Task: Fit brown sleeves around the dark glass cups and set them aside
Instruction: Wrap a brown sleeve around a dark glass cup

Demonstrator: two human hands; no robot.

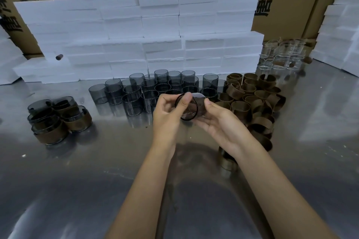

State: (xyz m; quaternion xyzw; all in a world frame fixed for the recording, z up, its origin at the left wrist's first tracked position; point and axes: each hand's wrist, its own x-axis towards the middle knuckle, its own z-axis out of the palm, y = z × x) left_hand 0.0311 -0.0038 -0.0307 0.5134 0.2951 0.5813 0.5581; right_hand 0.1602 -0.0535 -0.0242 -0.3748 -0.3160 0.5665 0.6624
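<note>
Pinching 1 dark glass cup between them, both hands hold it sideways.

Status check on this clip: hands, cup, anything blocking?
Left hand and right hand both grip one dark cup, tipped sideways, over the table. Sleeve state unclear. Finished sleeved cups left, loose sleeves right. Nothing blocking.

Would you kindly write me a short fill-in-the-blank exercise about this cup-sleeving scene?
1. Both hands hold one dark glass cup tipped on its ____.
2. The loose brown sleeves lie piled to the person's ____.
3. The finished sleeved cups stand grouped to the person's ____.
4. The stacked blocks behind the bare cups are ____ in colour.

Missing words: side; right; left; white
</note>
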